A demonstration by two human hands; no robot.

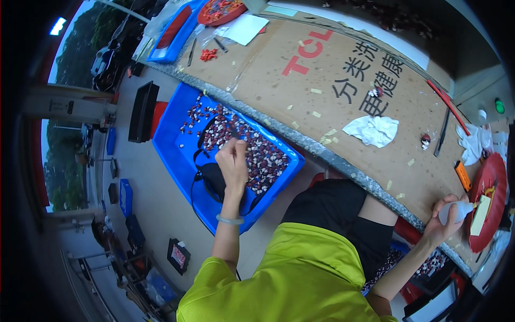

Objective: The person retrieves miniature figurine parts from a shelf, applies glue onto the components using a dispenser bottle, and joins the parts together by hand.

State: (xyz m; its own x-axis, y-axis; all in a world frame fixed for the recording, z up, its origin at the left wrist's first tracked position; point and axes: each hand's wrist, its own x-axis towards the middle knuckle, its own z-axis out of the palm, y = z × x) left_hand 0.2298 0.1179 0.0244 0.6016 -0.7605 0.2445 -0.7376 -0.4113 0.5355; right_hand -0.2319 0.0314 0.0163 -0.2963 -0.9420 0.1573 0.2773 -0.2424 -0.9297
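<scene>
The person's left hand (232, 163) hung over the blue bin (174, 145), its fingers curled closed; whether they pinched anything could not be told. A pale bracelet (230, 219) circled that wrist. Small dark-red and white pieces (263, 161) covered much of the bin's floor, heaped mostly toward the side by the table, and a black strapped item (213, 180) lay in the bin just beside the wrist. Out to the right, the right hand (441, 220) gripped a translucent bottle (454, 213), which was tilted so that its nozzle pointed at a pale yellow strip (479, 216). The strip lay across the red plate (496, 185) at the table's far right; whether the nozzle touched it could not be told. Near the plate, on the table's cardboard (268, 70), were an orange tool (462, 176), a red stick (448, 107) and a dark stick (442, 131). A crumpled tissue (371, 131) sat toward the middle, with yellowish scraps (327, 138) scattered around. At the far left end of the table were a cluster of red bits (208, 55), a sheet of white paper (248, 28), a blue tray (161, 53) and a red bowl (206, 20).
</scene>
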